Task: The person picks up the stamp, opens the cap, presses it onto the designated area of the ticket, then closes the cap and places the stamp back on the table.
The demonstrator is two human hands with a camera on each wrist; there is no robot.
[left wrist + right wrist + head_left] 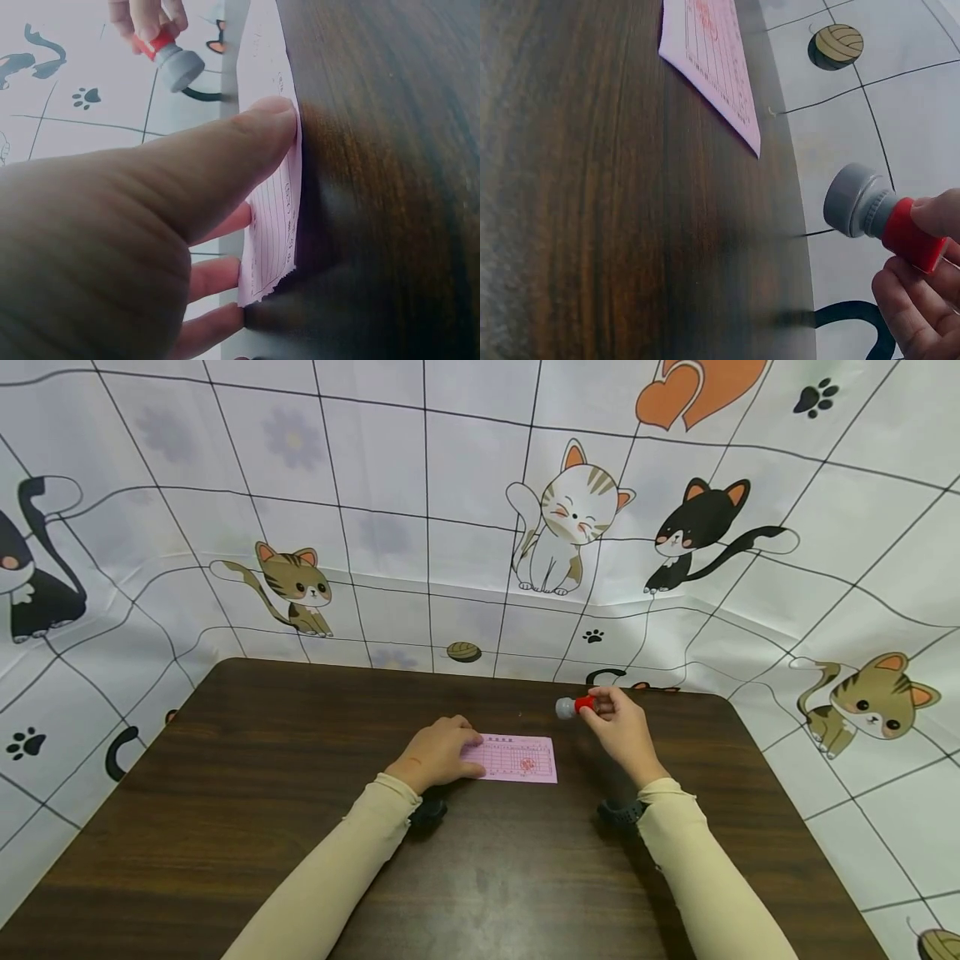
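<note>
On the table lies a pink printed slip (501, 763) with ruled lines and a red round stamp mark near its right end. My left hand (437, 755) presses on the slip's left part; in the left wrist view the thumb (259, 131) lies along one edge and the other fingers touch the opposite edge. To the right and a little farther back, my right hand (624, 733) pinches the red handle of a stamp (913, 234) between thumb and fingers. The stamp is held sideways above the table, its grey round head (849, 201) pointing left, apart from the slip.
The dark wooden table (285, 760) reaches back to a white tile-patterned sheet (465, 543) printed with cartoon cats. This sheet also hangs on both sides. A dark band (624, 812) circles the right wrist, and another (429, 814) the left.
</note>
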